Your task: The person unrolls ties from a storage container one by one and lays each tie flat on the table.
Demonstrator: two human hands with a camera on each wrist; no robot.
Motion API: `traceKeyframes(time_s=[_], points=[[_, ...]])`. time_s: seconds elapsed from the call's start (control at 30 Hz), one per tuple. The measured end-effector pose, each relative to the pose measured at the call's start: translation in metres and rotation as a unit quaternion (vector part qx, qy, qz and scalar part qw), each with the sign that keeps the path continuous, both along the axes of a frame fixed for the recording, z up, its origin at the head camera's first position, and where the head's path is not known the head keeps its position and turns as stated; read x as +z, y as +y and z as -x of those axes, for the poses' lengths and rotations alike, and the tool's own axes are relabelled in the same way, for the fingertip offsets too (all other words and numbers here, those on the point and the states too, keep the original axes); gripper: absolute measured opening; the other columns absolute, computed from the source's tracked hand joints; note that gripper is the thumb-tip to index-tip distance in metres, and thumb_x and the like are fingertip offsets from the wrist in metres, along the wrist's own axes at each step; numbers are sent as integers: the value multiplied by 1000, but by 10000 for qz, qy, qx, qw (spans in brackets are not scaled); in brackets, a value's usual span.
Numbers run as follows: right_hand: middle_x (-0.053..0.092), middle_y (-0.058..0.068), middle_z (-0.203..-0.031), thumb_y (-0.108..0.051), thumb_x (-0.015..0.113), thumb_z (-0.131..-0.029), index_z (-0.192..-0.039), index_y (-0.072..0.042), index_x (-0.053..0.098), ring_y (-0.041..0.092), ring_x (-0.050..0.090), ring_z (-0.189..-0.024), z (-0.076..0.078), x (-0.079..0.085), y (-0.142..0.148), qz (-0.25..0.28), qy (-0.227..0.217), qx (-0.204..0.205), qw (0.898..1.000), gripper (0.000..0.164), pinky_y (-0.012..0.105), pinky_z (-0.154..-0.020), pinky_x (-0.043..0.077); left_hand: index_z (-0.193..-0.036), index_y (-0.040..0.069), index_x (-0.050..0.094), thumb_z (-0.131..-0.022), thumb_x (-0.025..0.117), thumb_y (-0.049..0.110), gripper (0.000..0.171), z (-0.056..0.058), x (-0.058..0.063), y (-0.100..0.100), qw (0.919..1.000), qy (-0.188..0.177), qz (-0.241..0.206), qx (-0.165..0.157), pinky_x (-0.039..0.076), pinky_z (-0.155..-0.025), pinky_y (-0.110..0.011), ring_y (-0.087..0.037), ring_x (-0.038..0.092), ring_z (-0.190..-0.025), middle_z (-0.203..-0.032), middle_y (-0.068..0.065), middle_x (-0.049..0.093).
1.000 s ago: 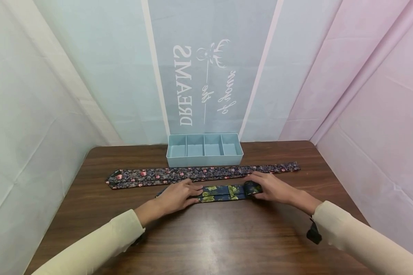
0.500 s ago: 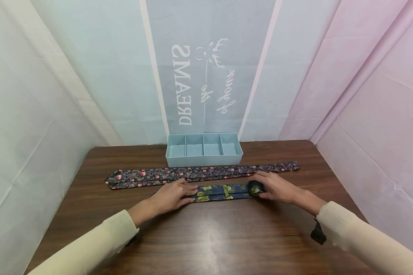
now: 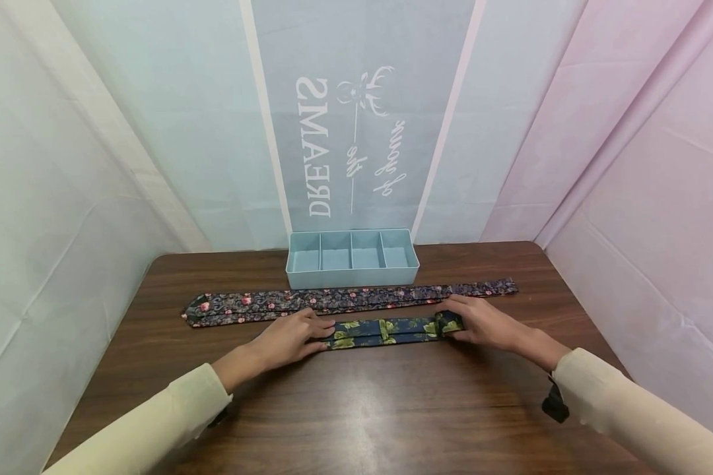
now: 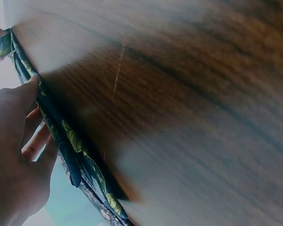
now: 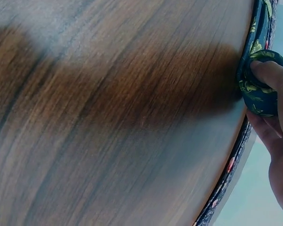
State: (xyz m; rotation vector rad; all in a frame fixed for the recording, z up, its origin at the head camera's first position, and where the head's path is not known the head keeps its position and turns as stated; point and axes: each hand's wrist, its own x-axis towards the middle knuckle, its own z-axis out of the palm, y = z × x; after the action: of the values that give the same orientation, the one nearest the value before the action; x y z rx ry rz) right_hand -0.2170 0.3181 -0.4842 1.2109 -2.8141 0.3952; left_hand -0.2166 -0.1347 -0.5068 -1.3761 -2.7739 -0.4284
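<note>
A dark blue necktie with yellow-green flowers [image 3: 362,333] lies across the table, its back with the keeper loop facing up. Its right end is wound into a roll [image 5: 262,101]. My right hand [image 3: 481,323] grips this roll, with the thumb pressed on its near side in the right wrist view. At the left, my left hand [image 3: 291,338] holds the flat stretch of the tie between thumb and fingers, covering part of it. Behind it a second necktie, dark with pink flowers [image 3: 243,307], lies stretched out flat, touched by neither hand.
A light blue box [image 3: 353,278] with several compartments stands at the back of the table, against a printed cloth backdrop [image 3: 365,132]. The brown wooden table [image 3: 356,409] extends in front of the hands. Pale cloth walls rise on both sides.
My left hand has slid left, and the keeper loop has shifted left too. My right hand has moved slightly right with the roll. More flat tie shows between the loop and the roll.
</note>
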Motion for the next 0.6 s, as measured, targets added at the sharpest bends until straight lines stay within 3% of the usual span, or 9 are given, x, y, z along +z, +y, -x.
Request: traceKeyframes(time_s=[0.2, 0.33, 0.47, 0.6], points=[[68, 19, -124, -11, 92, -83, -135, -2, 67, -4, 48, -64, 0, 0, 0, -20, -10, 10, 10000, 58, 28, -61, 55, -137, 14, 73, -100, 76, 29, 40, 1, 2, 2, 10000, -26, -41, 18, 62, -88, -42, -18, 64, -108, -142, 0, 69], [68, 20, -126, -10, 92, -83, -135, -1, 66, -4, 49, -64, 0, 0, -1, -39, -11, 28, 10000, 59, 29, -63, 55, -130, 13, 77, -98, 78, 30, 36, 1, 4, 7, 9999, -13, -86, 103, 60, -98, -45, -18, 66, -107, -133, 0, 74], [68, 19, -124, -9, 91, -83, -135, -1, 65, -5, 47, -62, -1, -1, -1, -20, -79, 34, 10000, 58, 26, -60, 53, -123, 11, 80, -98, 78, 35, 35, 0, 7, 16, 9996, 37, -177, 235, 58, -102, -44, -20, 69, -111, -126, -3, 77], [68, 19, -124, -9, 92, -83, -134, -2, 65, -5, 46, -62, -2, -1, -2, -36, -2, 18, 10000, 59, 27, -60, 53, -126, 11, 79, -98, 78, 37, 37, 0, 11, 29, 9991, 133, -286, 297, 57, -104, -46, -25, 69, -120, -130, -5, 75]])
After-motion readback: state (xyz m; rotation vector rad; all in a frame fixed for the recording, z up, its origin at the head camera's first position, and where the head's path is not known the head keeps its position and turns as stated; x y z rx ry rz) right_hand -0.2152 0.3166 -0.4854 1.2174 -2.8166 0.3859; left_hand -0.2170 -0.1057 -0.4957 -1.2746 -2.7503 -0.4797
